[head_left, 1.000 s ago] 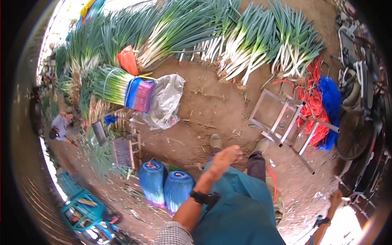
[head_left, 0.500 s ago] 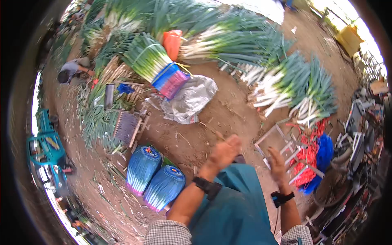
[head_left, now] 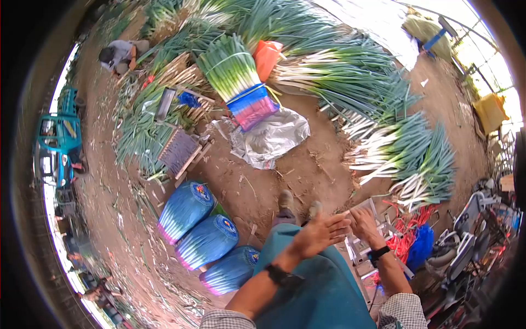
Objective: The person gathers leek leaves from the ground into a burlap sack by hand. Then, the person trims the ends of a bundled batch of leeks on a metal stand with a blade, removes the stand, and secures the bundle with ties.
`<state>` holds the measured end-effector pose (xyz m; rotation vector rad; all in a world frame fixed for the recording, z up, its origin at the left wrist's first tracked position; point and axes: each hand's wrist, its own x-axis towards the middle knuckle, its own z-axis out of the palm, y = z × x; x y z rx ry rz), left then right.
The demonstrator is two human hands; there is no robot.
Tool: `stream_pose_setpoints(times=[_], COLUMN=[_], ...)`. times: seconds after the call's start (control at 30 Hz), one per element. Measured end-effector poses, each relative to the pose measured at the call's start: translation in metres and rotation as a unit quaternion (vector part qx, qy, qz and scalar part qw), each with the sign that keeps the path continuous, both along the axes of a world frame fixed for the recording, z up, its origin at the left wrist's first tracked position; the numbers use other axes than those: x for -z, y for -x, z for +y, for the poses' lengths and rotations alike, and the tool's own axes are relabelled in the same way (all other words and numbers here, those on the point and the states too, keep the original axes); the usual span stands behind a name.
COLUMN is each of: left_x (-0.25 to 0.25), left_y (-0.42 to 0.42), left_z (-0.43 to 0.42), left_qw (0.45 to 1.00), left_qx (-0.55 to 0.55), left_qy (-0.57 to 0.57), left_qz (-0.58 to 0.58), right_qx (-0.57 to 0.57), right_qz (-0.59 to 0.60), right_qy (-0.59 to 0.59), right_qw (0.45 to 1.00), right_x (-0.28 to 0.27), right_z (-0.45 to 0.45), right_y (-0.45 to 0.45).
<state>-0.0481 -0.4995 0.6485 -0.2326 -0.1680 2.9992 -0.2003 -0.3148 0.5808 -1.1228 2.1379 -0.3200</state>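
Note:
My left hand [head_left: 322, 236] is in front of the teal apron [head_left: 312, 285], its fingers stretched out towards the right and nothing in it. Close beside it my right hand [head_left: 364, 223] is raised, fingers partly bent; whether it holds anything is hidden. A metal frame stool [head_left: 364, 208] stands behind and below my right hand. To the left lie blue-wrapped bundles [head_left: 207, 241] of spring onions. Farther ahead, a bundle in a blue and pink wrap [head_left: 252, 108] rests on a silvery sheet [head_left: 274, 137].
Loose spring onions [head_left: 339, 71] lie in a long arc. An orange bag [head_left: 267, 59] sits among them. Red strings [head_left: 404, 233] and a blue heap [head_left: 421, 247] are at right, near motorbikes [head_left: 466, 230]. Another person [head_left: 121, 55] crouches at upper left; a teal vehicle [head_left: 59, 137] stands far left.
The view has turned and shifted. My right hand has come in from the lower right to beside my left hand, whose fingers are now stretched out. A third blue-wrapped bundle now shows.

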Motion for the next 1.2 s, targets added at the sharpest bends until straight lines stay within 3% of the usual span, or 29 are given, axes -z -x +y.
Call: stream_pose_setpoints(times=[0.03, 0.1, 0.17, 0.23, 0.27, 0.3, 0.37, 0.4, 0.43, 0.5, 0.6, 0.67, 0.83, 0.9, 0.97, 1.07, 1.2], left_x=[-0.033, -0.039, 0.015, 0.079, 0.113, 0.109, 0.182, 0.154, 0.141, 0.125, 0.127, 0.130, 0.136, 0.128, 0.119, 0.107, 0.120], left_y=[-0.015, -0.051, -0.102, -0.167, -0.206, -0.229, -0.328, -0.333, -0.349, -0.359, -0.353, -0.331, -0.254, -0.213, -0.183, -0.153, -0.149], left_z=[-0.034, -0.085, -0.120, -0.137, -0.141, -0.143, -0.120, -0.112, -0.104, -0.088, -0.090, -0.114, -0.250, -0.313, -0.360, -0.409, -0.405], left_qw=[0.994, 0.969, 0.894, 0.672, 0.437, 0.362, 0.313, 0.608, 0.653, 0.651, 0.623, 0.666, 0.705, 0.712, 0.670, 0.618, 0.621], left_qx=[0.014, -0.019, -0.079, -0.049, 0.025, 0.110, 0.178, 0.108, 0.106, 0.077, 0.147, 0.167, 0.050, -0.023, -0.096, -0.114, -0.097], left_qy=[0.074, 0.198, 0.349, 0.577, 0.754, 0.770, 0.803, 0.462, 0.385, 0.258, 0.278, 0.310, 0.431, 0.453, 0.473, 0.510, 0.440], left_qz=[-0.074, -0.143, -0.269, -0.461, -0.491, -0.514, -0.474, -0.637, -0.644, -0.710, -0.717, -0.658, -0.561, -0.536, -0.563, -0.588, -0.642], right_qx=[-0.081, -0.059, -0.001, 0.018, 0.009, -0.001, 0.009, 0.018, 0.026, 0.017, 0.148, 0.219, 0.150, 0.197, 0.186, 0.149, 0.118], right_qz=[0.040, -0.055, -0.086, -0.097, -0.096, -0.093, -0.101, -0.097, -0.095, -0.058, -0.073, -0.093, -0.075, -0.126, -0.130, -0.124, -0.132], right_qy=[-0.173, -0.194, -0.141, -0.118, -0.128, -0.138, -0.132, -0.134, -0.139, -0.137, -0.125, -0.116, -0.175, -0.195, -0.182, -0.178, -0.197], right_qw=[0.981, 0.978, 0.986, 0.988, 0.987, 0.986, 0.986, 0.986, 0.985, 0.989, 0.978, 0.964, 0.970, 0.952, 0.957, 0.965, 0.964], right_x=[0.002, 0.024, 0.024, 0.020, 0.014, 0.008, 0.004, 0.002, 0.000, 0.005, 0.006, 0.008, -0.003, -0.027, -0.023, 0.011, 0.022], right_z=[0.014, 0.037, 0.029, 0.000, -0.018, -0.036, -0.061, -0.072, -0.081, -0.089, -0.098, -0.107, -0.149, -0.181, -0.190, -0.177, -0.221], right_y=[0.006, 0.014, 0.015, 0.030, 0.034, 0.043, 0.063, 0.078, 0.092, 0.128, 0.167, 0.180, 0.190, 0.185, 0.194, 0.226, 0.276])
